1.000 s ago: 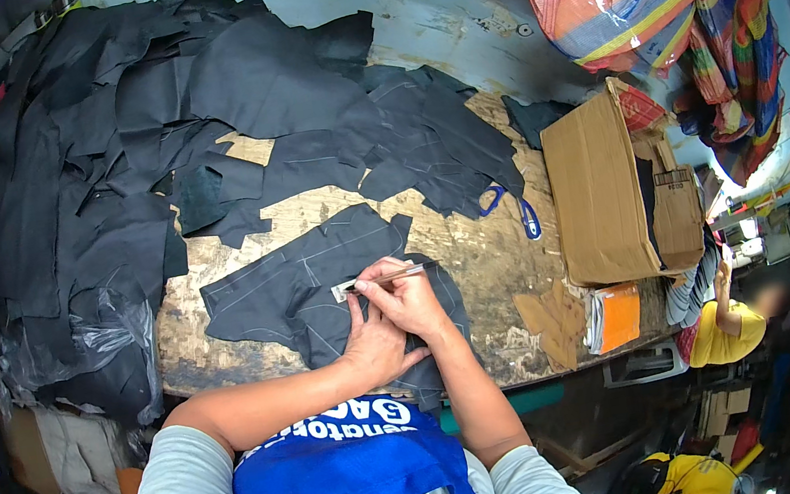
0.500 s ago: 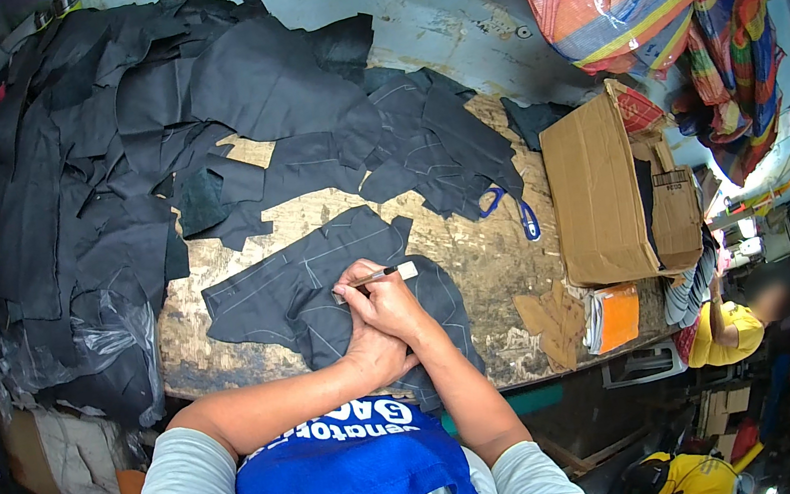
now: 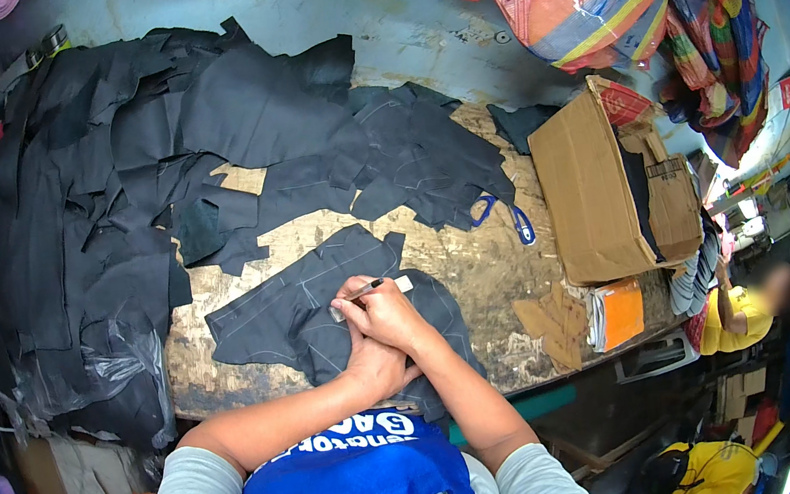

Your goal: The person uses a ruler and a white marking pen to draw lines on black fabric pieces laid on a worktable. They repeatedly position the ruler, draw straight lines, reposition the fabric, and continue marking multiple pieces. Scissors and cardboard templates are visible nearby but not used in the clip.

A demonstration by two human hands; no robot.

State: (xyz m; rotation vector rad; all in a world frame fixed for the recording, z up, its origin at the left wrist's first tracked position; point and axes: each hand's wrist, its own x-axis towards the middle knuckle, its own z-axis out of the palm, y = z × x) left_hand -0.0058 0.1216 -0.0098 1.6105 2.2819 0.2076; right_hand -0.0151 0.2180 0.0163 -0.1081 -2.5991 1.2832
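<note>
My right hand (image 3: pixel 382 314) is closed around a slim dark pen (image 3: pixel 365 290), held at a low slant over a black leather piece (image 3: pixel 260 291). Beneath that hand lies a small pale strip (image 3: pixel 405 284), mostly covered; its right end sticks out. My left hand (image 3: pixel 374 369) rests on the leather with its wrist bent, touching the right hand from below. Its fingers are largely hidden by the right hand. Thin light lines run across the leather piece, which lies on a worn wooden table (image 3: pixel 494 304).
A big heap of black leather pieces (image 3: pixel 102 177) covers the table's left and far side. Blue-handled scissors (image 3: pixel 521 224) lie to the right. Beyond them are a cardboard box (image 3: pixel 590 194), a brown scrap (image 3: pixel 556 325) and an orange-covered stack (image 3: pixel 618 313). People in yellow shirts (image 3: pixel 740 318) are at the right.
The view has shifted slightly, so the table and heap sit a little lower. Both hands stay crossed over the same leather piece, the pen still in my right hand.
</note>
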